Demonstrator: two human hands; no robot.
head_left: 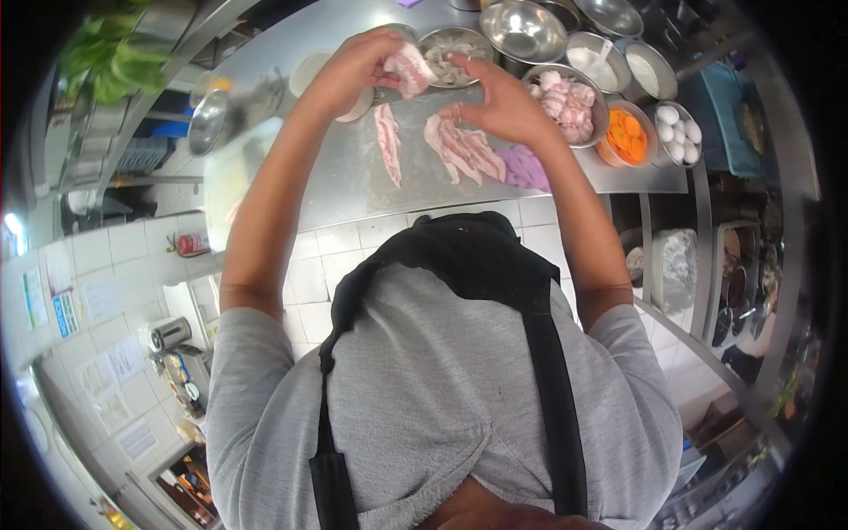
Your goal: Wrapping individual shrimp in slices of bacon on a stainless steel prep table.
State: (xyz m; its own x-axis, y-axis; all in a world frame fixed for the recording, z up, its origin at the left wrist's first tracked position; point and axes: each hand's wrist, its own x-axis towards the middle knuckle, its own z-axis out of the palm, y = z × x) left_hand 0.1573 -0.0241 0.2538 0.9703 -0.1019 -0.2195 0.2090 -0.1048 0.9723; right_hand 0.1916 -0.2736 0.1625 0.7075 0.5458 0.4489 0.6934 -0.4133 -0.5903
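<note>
1. Stainless-steel bench [343, 181] crosses the upper part of the view; pale floor tiles [340, 274] show below its near edge. A red fire extinguisher [191, 245] sits against the tiled wall, beyond the near-left corner.
2. Left hand [360, 71]: positioned above the bench, toward the far edge. Thumb and fingers are closed on a pink-and-white meat piece [412, 72], which is raised beside the steel bowl [452, 30] of pale, translucent pieces [444, 72].
3. Right hand [502, 104]: wide, with thumb and forefinger well apart. The forefinger reaches over the near-right rim of the same bowl; contact with the contents cannot be determined.
4. Single meat strip [387, 146]: lies flat between the two forearms, running from the middle of the bench toward the near edge.
5. Group of meat strips [464, 152]: lies side by side to the right of the single strip, partly below the right hand. A purple cloth [525, 168] adjoins its right side, close to the near edge.
6. Toward the right end of the bench, in order: a steel bowl of rolled meat pieces [567, 104], a container of orange slices [625, 134] and a bowl of white eggs [692, 132].
</note>
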